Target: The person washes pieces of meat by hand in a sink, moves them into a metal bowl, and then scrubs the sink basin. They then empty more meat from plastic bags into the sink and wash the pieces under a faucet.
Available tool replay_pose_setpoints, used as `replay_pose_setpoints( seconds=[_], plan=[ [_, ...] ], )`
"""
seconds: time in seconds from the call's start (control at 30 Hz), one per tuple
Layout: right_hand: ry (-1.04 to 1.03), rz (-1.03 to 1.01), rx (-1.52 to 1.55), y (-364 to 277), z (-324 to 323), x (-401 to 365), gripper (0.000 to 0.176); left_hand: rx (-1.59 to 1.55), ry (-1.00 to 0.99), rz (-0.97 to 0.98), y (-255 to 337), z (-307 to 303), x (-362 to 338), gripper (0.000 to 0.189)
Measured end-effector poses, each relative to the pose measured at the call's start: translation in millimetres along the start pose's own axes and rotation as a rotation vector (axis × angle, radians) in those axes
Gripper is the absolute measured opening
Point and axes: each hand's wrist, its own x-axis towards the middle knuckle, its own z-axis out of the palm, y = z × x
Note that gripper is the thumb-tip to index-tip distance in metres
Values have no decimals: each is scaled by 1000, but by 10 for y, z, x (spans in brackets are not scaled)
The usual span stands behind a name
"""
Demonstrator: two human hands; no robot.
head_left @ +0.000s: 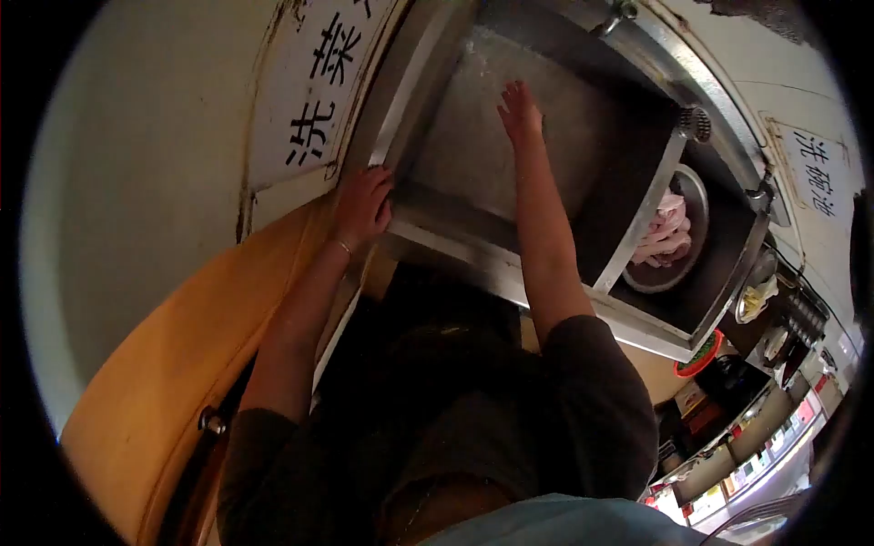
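A metal sink basin (473, 136) lies in front of me, its floor pale and wet-looking. My right hand (521, 114) reaches down into it, palm down, with the fingers stretched out and slightly apart. A small dark edge shows beside that hand, too little to name. At the near left corner, my left hand (364, 205) has its fingers curled over the sink rim (437, 238). Right of a metal divider (642, 214), a second basin holds a round metal bowl (696, 196) with pale pink raw meat (667, 237) in it.
A tap (622, 11) and a perforated drain piece (695, 125) are along the far side. Signs with Chinese characters hang on the left (319, 91) and right (813, 168). A red-rimmed basket (701, 355) of greens and a plate of yellow food (756, 298) stand at right.
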Motion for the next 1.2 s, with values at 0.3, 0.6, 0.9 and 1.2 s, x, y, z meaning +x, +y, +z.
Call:
replay_pose_setpoints(
  seconds=[0.3, 0.6, 0.9, 1.2],
  plan=[
    [627, 56, -560, 515, -1852, -311, 42, -11, -68, -41, 29, -86, -18, 24],
    [362, 105, 150, 1076, -2063, -348, 43, -11, -55, -38, 50, -47, -64, 27],
    [220, -178, 119, -111, -1237, 84, 44, -64, -32, -15, 44, -16, -30, 27],
    [1007, -88, -422, 966, -2470, -426, 44, 68, -82, -47, 14, 64, -72, 28]
  ],
)
